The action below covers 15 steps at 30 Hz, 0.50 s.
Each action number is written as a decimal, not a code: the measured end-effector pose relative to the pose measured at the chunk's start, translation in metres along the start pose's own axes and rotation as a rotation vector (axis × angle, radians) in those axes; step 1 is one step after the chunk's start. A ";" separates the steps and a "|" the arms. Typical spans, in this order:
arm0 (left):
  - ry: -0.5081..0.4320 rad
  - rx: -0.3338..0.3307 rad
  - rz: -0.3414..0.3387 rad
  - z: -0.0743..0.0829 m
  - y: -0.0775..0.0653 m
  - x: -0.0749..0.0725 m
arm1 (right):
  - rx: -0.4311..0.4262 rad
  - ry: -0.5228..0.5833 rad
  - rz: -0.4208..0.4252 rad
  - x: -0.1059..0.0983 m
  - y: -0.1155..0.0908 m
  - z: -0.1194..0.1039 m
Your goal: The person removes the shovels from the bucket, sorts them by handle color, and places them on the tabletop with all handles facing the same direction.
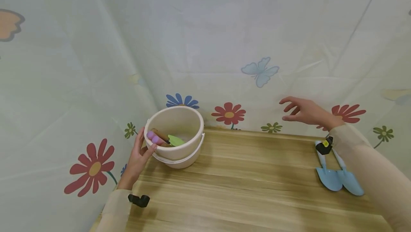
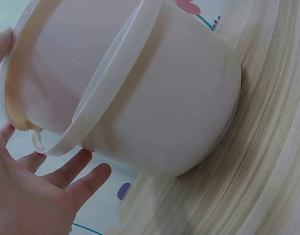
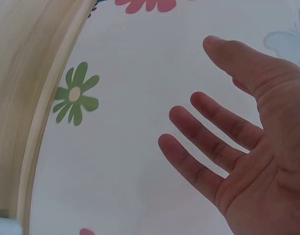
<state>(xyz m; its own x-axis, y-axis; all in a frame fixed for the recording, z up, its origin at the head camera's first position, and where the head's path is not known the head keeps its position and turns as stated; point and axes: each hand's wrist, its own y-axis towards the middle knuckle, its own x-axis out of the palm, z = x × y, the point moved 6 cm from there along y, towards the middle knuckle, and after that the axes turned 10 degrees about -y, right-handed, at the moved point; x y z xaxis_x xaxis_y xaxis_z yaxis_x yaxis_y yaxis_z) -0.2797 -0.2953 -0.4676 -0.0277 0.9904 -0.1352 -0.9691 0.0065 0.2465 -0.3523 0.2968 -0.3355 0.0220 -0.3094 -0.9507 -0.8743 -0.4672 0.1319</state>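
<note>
An off-white bucket (image 1: 179,155) stands on the wooden table, its handle (image 1: 189,156) hanging down the near side. Inside lie a green leaf-shaped piece (image 1: 176,140), brown handle-like pieces (image 1: 160,134) and lilac round-ended pieces (image 1: 152,135); their kinds are partly hidden. My left hand (image 1: 138,159) touches the bucket's left side, thumb at the rim. The left wrist view shows its fingers (image 2: 91,183) spread and nearly straight against the wall. My right hand (image 1: 305,110) hovers above the table's back edge, fingers loosely bent, holding nothing.
Two light-blue trowels (image 1: 330,179) with pale handles lie on the table (image 1: 244,189) at the right, partly hidden by the right sleeve and wrist camera. A flower-printed sheet (image 1: 205,39) hangs behind and to the left of the table.
</note>
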 end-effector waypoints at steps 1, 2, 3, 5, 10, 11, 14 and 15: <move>-0.001 0.000 0.000 0.000 0.000 0.000 | -0.004 0.003 -0.001 0.000 0.003 -0.003; -0.004 0.001 0.000 0.000 0.000 0.000 | -0.009 0.005 0.000 0.000 0.005 -0.006; -0.006 0.001 0.000 0.000 0.000 0.000 | -0.016 0.003 0.000 0.000 0.008 -0.009; -0.009 0.000 0.001 0.000 0.000 0.000 | -0.028 0.003 0.005 -0.001 0.013 -0.014; -0.014 0.000 0.002 0.000 -0.001 0.000 | -0.046 0.009 -0.005 0.000 0.027 -0.026; -0.015 -0.002 0.002 0.000 -0.001 0.000 | -0.048 0.011 -0.010 0.000 0.029 -0.029; -0.013 -0.006 0.004 -0.001 0.000 0.001 | -0.060 0.013 -0.023 -0.001 0.037 -0.037; -0.014 -0.006 0.004 0.000 0.000 0.001 | -0.060 0.015 -0.025 -0.001 0.040 -0.040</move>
<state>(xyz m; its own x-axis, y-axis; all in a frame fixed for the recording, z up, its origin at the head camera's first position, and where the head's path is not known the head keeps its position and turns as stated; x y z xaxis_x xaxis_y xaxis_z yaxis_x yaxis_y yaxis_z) -0.2798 -0.2946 -0.4682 -0.0287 0.9922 -0.1209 -0.9705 0.0013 0.2410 -0.3674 0.2450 -0.3182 0.0512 -0.3091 -0.9496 -0.8426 -0.5239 0.1251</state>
